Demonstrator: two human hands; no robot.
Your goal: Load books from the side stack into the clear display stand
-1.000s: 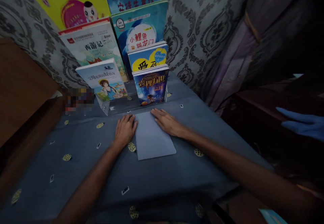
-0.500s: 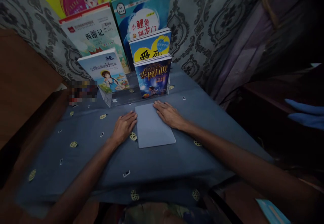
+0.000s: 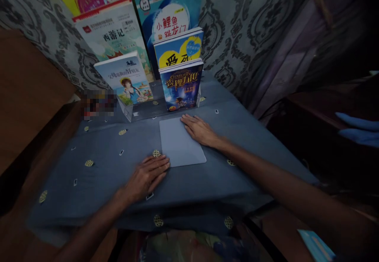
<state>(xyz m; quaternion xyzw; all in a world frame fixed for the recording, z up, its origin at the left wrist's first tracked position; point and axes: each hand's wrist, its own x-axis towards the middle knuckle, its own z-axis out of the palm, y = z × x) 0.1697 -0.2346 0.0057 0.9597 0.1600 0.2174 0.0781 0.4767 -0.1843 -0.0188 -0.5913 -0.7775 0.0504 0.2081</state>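
1. Head view, centre: grey sheet (image 3: 181, 141) lies flat on the blue-grey tablecloth (image 3: 89, 183), just in front of the clear stand (image 3: 133, 114).
2. On its far right edge: right hand (image 3: 199, 129), palm down, fingers open and stretched flat, gripping nothing.
3. At its near left corner: left hand (image 3: 148, 177), palm down on the cloth, fingers open. Fingertips touching the corner or just beside it — cannot tell which.
4. Behind: dark blue book (image 3: 181, 85) and pale book (image 3: 127, 80) upright in the stand, with taller books ranked against the patterned wall.
5. Far right, well apart from the table: another person's blue-gloved hand (image 3: 358, 129).
6. Risk, by judgement: pinned at one edge only, could pivot or skid on the smooth cloth. Pushed forward, could strike the foot of the dark blue book and tip it. Too much downward drag could bunch the cloth — and shift the stand with it.
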